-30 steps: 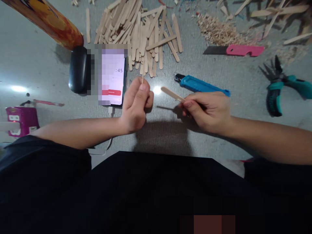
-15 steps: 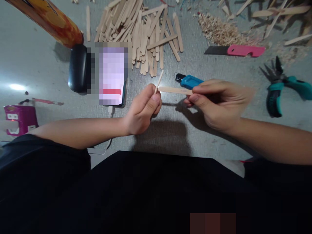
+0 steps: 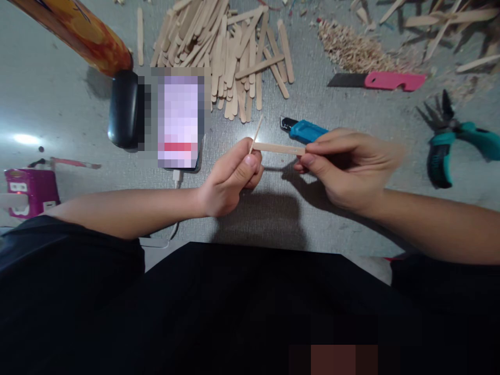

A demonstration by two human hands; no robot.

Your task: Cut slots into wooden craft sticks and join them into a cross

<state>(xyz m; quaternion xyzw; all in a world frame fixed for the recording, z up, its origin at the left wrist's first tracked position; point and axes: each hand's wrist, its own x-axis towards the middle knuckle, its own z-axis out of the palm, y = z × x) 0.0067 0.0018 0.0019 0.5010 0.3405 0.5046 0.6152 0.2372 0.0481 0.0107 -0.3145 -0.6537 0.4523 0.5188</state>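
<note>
My left hand (image 3: 236,174) pinches a thin wooden stick (image 3: 257,131) between thumb and forefinger, its upper end slanting up to the right. A flat wooden popsicle stick (image 3: 276,148) lies nearly level between my two hands. My right hand (image 3: 339,169) grips that popsicle stick's right end between thumb and fingers. Its left end meets the thin stick beside my left fingertips; whether the two are joined I cannot tell. Just behind my right fingers lies a blue utility knife (image 3: 307,131) on the grey table (image 3: 242,229), partly covered by the hand.
Many loose popsicle sticks (image 3: 230,57) are heaped at the back. Wood shavings (image 3: 351,49), a pink-handled blade (image 3: 394,80) and teal pliers (image 3: 441,140) lie to the right. At left are a phone (image 3: 179,120), a black case (image 3: 124,109), an orange canister (image 3: 94,39) and a purple power block (image 3: 31,190).
The popsicle stick has tilted slightly and dropped a little at its left end. The thin stick's top has moved slightly right and down. My right fingertips have shifted slightly left.
</note>
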